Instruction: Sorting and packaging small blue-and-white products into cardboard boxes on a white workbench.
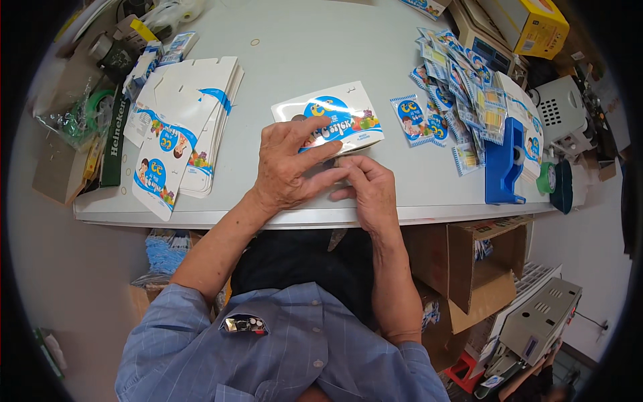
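A small white carton (362, 102) with blue print and fruit pictures lies on the table in front of me. My left hand (291, 161) holds it from the near left, its fingers stretched over the printed face. Close by the carton's near edge, my right hand (368, 187) has its fingers bent together against the left thumb. Whatever those fingertips pinch is hidden behind them. Flat, unfolded cartons (167, 144) are stacked to my left. At the right lies a heap of small blue and white sachets (455, 87).
A blue tape dispenser (502, 167) stands at the table's right edge beside more flat cartons (526, 127). Behind the sachets are a scale (492, 50) and a yellow box (536, 27). Opened cardboard boxes (462, 261) sit below the table. Another person's arm (526, 382) shows at lower right.
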The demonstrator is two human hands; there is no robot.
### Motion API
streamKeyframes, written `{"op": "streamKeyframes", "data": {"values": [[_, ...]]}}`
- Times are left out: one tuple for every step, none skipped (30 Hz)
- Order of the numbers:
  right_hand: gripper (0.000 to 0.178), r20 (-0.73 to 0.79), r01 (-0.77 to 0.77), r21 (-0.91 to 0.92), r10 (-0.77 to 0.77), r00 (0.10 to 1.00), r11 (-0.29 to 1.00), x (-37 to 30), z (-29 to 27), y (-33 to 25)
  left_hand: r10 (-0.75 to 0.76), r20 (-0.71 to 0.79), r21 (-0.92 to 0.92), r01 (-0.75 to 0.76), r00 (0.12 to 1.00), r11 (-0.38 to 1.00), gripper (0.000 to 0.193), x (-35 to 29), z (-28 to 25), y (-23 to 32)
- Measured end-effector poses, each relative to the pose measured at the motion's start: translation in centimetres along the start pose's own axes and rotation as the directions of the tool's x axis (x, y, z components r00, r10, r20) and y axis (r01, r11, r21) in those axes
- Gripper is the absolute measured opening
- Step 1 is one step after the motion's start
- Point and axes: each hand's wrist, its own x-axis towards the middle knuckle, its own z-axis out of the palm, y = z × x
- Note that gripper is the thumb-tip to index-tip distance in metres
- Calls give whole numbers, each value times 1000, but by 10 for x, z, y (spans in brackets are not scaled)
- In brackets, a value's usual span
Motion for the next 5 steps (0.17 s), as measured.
{"op": "streamKeyframes", "data": {"values": [[26,20,7,-17,-6,1000,1000,0,0,0,-2,-28,10,2,1000,1000,28,-1,3,-1],[26,22,4,-15,-4,1000,1000,0,0,-1,-3,-25,12,4,1000,1000,28,-2,6,-2],[26,13,-22,-42,22,1000,999,-2,0,-3,-8,-43,2,8,999,1000,27,-2,8,-3],[27,4,-48,-70,48,999,996,-4,1,-5,-12,-62,-7,12,998,1000,27,-3,10,-4],[27,3,-50,-68,50,999,996,-4,1,-5,-14,-55,-4,14,998,1000,25,-3,10,-4]]}}
